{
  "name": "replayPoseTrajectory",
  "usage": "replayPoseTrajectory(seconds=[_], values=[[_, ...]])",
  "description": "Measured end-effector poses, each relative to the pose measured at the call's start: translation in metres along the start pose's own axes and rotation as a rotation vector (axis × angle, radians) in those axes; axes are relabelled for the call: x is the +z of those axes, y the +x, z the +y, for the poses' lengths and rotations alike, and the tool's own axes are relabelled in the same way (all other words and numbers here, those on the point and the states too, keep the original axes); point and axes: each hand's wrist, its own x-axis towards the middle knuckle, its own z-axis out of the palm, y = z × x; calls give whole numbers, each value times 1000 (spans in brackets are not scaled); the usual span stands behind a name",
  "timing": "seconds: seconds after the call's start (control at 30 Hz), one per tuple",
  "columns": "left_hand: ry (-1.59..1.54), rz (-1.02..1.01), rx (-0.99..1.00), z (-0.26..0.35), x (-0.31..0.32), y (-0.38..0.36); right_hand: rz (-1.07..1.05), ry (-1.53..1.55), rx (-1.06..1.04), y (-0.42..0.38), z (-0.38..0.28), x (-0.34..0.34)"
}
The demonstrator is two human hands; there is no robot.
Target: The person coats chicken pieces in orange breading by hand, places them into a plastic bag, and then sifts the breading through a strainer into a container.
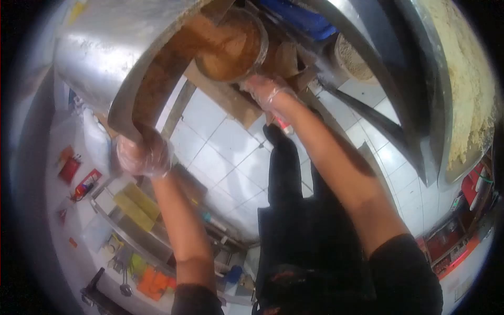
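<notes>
A large shiny metal drum (100,65) is tilted at the upper left, with orange-brown powder coating its inner side. My left hand (144,153), in a clear plastic glove, is closed on the drum's lower lip. At the top centre, a round tub (264,43) holds orange-brown powder (233,47) close to the drum's mouth. My right hand (264,92), also in a clear glove, grips the tub's near rim; its fingertips are partly hidden. Brown cardboard (220,100) lies beneath the tub.
At the right stands another big metal vessel (436,105) with pale yellowish crumbs (467,79) on it. A bucket of beige granules (354,60) sits behind. White floor tiles (226,142) lie below. Shelving with tools and an orange cloth (155,283) lines the lower left.
</notes>
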Motion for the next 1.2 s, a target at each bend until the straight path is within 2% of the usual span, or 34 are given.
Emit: replayPoseTrajectory(seconds=[0.07, 0.13, 0.2, 0.27, 0.3, 0.37, 0.4, 0.43, 0.5, 0.63, 0.7, 0.73, 0.77, 0.83, 0.87, 0.93, 0.97, 1.03, 1.07, 1.1, 1.2], values=[[50, -32, 10, -14, 2, -20, -86, -17, -118, 8, 11, 4], [107, -68, 15, -16, -10, -13, -51, 5, -180, 8, 19, 15], [0, -28, -32, 2, -5, 9, 30, 15, -266, 23, 18, 7], [-102, -58, -59, 14, -27, 33, -48, 189, -148, 23, 27, 21], [-160, -27, -87, 21, -19, 39, -24, 180, -167, 33, 22, 10], [-170, -90, -71, -10, -23, 3, -89, 118, -43, 31, 28, 25], [-194, -85, -73, -5, -10, 8, 176, -96, -323, 7, 22, 18], [-193, -77, -77, -3, -10, 9, 181, -101, -329, 14, 26, 16], [69, 18, 153, 3, -17, 19, -54, 172, -213, 29, 39, 26], [12, 45, 16, 18, -2, 23, 147, 114, -248, 21, 23, 14], [-27, -38, -37, 14, -24, 14, -171, 210, 120, 11, 15, 12], [-53, -34, -77, 23, -17, 19, 11, -16, -77, -13, 3, 0], [-47, -33, -83, 21, -23, 23, 8, -24, -81, -12, 5, 6], [77, 3, 153, 33, -30, 51, -47, 124, -140, 6, 22, 13], [77, 15, 146, 28, -20, 35, -37, 119, -149, 17, 27, 12], [473, 199, 147, 5, 0, -22, -76, -7, -223, 32, 42, 19], [473, 211, 133, 1, 6, -33, -62, -16, -230, 38, 42, 13], [-24, -164, -400, -19, -13, -51, -54, 156, -201, 28, 39, 21], [-292, -317, -675, -18, -7, -55, 82, -55, -137, 21, 29, 15], [-282, -331, -675, -19, -16, -52, 68, -55, -129, 9, 26, 19], [-62, -219, -295, 10, -29, -6, -17, 117, -91, 0, 24, 12]])
